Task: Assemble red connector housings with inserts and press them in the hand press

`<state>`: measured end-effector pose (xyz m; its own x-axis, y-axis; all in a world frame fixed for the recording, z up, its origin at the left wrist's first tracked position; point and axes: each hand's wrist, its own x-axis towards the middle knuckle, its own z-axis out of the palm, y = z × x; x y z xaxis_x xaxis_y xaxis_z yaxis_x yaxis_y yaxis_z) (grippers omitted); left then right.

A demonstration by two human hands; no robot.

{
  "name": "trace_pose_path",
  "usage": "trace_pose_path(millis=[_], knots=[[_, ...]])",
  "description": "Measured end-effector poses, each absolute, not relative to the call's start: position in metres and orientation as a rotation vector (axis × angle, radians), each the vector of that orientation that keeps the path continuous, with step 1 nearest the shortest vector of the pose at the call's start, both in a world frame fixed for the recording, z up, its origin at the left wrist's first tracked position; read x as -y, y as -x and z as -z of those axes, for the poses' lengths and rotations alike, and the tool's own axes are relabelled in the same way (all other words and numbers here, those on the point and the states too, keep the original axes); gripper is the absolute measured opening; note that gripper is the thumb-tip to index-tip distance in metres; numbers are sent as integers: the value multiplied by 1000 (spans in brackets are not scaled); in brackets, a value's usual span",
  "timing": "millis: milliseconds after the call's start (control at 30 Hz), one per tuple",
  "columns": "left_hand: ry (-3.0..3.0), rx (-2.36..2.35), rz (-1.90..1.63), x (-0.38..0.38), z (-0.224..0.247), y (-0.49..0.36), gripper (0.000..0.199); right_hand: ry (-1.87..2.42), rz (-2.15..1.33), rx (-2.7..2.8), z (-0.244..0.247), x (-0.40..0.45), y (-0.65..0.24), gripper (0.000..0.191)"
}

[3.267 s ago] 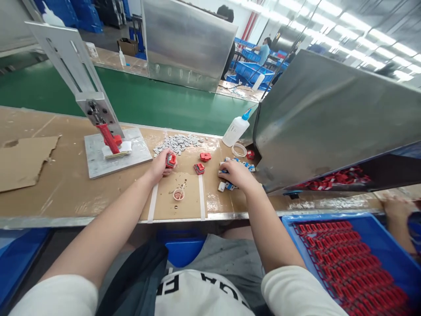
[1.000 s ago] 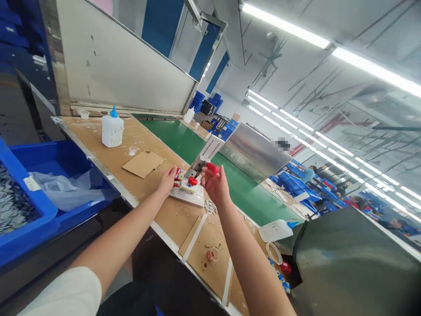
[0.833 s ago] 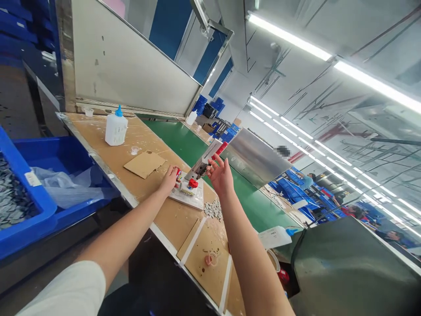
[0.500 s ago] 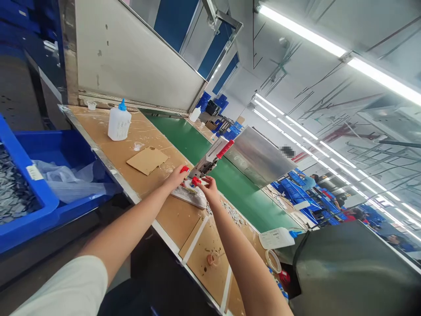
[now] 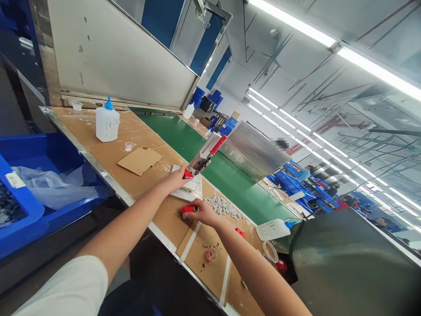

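Observation:
My left hand (image 5: 177, 179) is closed around a small red part (image 5: 187, 174), right at the foot of a metal toggle clamp (image 5: 201, 159) with a red handle. Under the clamp lies a pale base plate (image 5: 194, 189) that looks wrapped in clear film. On the near side of that plate, my right hand (image 5: 204, 213) grips a red block (image 5: 187, 210) between thumb and fingers, low over the brown tabletop. Beside this hand spreads a pile of small grey pieces (image 5: 223, 207). What exactly the left fingertips touch is partly hidden.
A white bottle with blue tip (image 5: 107, 125) stands left, near a cardboard piece (image 5: 140, 160). Another bottle (image 5: 272, 229) lies right, by a tape roll (image 5: 270, 252). A small cup (image 5: 210, 254) sits in front. Blue bins (image 5: 19, 206) flank the table; a green belt (image 5: 171, 131) runs behind.
My right hand has moved away from the clamp, toward the table's near side, with the red block in it. My left hand stays by the clamp. The view has shifted slightly.

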<state>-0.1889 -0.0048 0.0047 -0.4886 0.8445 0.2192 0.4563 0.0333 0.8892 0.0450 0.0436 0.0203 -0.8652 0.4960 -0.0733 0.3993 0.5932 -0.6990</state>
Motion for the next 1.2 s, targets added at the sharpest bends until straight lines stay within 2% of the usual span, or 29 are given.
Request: trace_pose_path(millis=[133, 267, 367, 467, 567, 700, 900, 1200], knots=[[-1390, -1902, -1439, -2, -7, 188, 48, 743, -987, 2406, -49, -51, -41, 49], [-1430, -1844, -1436, -7, -5, 192, 44, 683, -776, 1778, -117, -82, 0, 51], [-1452, -1795, -1429, -8, 0, 193, 40, 503, -899, 1743, -163, -100, 36, 69], [-1465, -1766, -1428, -9, 4, 193, 41, 360, -977, 1843, -184, -100, 51, 64], [-1441, -1750, -1450, -11, 8, 193, 43, 341, -783, 1958, -176, -77, 34, 42], [-1393, -1690, -1531, -12, 10, 191, 45, 226, -437, 2230, -134, -47, -9, 20], [-1416, -1673, -1537, -9, 6, 190, 44, 97, -259, 2230, -80, -50, -29, 24], [-1424, -1736, -1489, -8, 4, 190, 46, 127, -216, 2195, -73, -56, -24, 27]])
